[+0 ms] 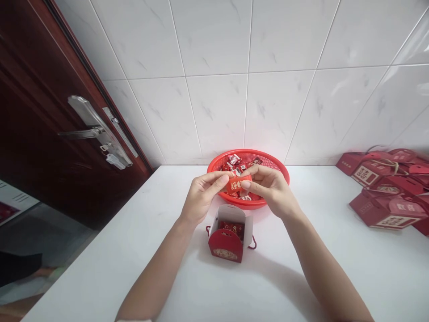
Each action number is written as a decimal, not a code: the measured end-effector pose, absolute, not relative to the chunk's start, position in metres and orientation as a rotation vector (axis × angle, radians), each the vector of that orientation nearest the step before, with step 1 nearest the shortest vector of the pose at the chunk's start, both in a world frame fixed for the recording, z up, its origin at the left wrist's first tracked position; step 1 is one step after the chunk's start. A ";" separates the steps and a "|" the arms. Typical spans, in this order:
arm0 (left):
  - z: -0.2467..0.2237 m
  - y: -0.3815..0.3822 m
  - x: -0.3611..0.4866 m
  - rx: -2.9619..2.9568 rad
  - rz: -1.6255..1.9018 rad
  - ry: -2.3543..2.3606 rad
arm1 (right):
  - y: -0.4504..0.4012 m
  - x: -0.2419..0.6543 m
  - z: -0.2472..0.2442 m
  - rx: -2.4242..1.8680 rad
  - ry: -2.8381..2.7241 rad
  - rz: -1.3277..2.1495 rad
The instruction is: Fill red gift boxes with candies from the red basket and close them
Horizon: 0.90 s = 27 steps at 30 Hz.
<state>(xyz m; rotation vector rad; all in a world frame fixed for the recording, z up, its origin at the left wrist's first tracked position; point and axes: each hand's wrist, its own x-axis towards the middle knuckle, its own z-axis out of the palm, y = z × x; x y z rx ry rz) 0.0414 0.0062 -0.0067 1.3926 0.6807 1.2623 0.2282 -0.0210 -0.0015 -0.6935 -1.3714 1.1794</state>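
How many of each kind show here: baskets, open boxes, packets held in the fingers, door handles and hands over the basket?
Basket: 1
Open box: 1
Held packet: 1
Door handle: 1
Hands, left hand and right hand: 2
Total: 6
Left out: the closed boxes, which overlap too much to count.

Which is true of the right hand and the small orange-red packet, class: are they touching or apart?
Touching. The head view shows the thumb of the right hand lying over one end of the orange-red packet.
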 end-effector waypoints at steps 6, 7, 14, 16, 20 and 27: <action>-0.004 0.003 0.039 1.489 1.203 0.686 | -0.021 0.229 -0.003 -0.722 -1.316 1.149; -0.004 0.003 0.038 1.479 1.176 0.674 | -0.020 0.228 -0.003 -0.717 -1.314 1.156; -0.002 0.007 0.034 1.449 1.094 0.590 | -0.017 0.231 -0.008 -0.680 -1.304 1.319; 0.000 0.007 0.031 1.490 1.056 0.580 | -0.017 0.232 -0.007 -0.675 -1.324 1.343; 0.002 0.008 0.020 1.683 0.950 0.604 | -0.019 0.237 -0.001 -0.752 -1.420 1.289; 0.005 0.010 0.001 2.327 0.407 0.861 | -0.026 0.246 0.002 -0.911 -1.800 1.113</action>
